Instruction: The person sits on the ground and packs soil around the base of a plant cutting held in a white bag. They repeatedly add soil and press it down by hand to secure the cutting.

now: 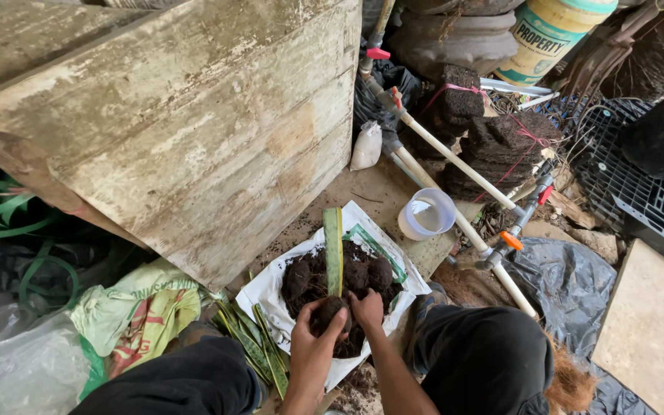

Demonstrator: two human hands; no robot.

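Observation:
Both of my hands are cupped around a dark clump of soil at the base of a long green leaf cutting that stands upright. My left hand wraps the clump from the left and below. My right hand presses on it from the right. They work over an open white sack filled with dark, lumpy soil. Several more green leaf cuttings lie on the ground to the left of the sack, beside my left knee.
A big weathered wooden board leans at the left. A small white plastic cup stands behind the sack. White pipes with orange and red valves run diagonally at right, near dark fibre blocks, a black crate and black plastic sheeting.

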